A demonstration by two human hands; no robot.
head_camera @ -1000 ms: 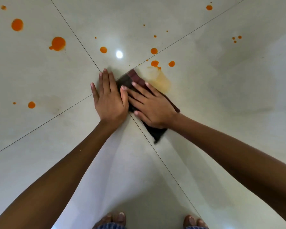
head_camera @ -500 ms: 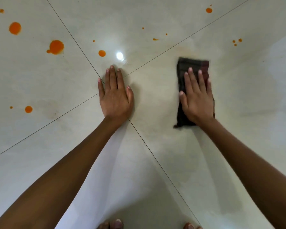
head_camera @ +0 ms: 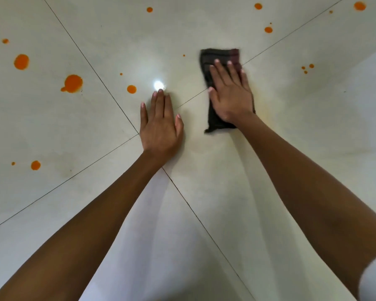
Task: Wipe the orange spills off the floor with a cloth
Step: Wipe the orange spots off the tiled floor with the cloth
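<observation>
Cloth (head_camera: 217, 59), dark, oblong, on glossy tile (head_camera: 291, 148)

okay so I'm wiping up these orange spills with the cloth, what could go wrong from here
1. The dark cloth sits under your flat right hand; a faint yellowish film shows beside it, so it may be smearing rather than lifting.
2. Your left hand is braced flat on glossy tile; on a wet patch it could slip.
3. The big splat and the drop lie near that left hand and could get smeared.
</observation>
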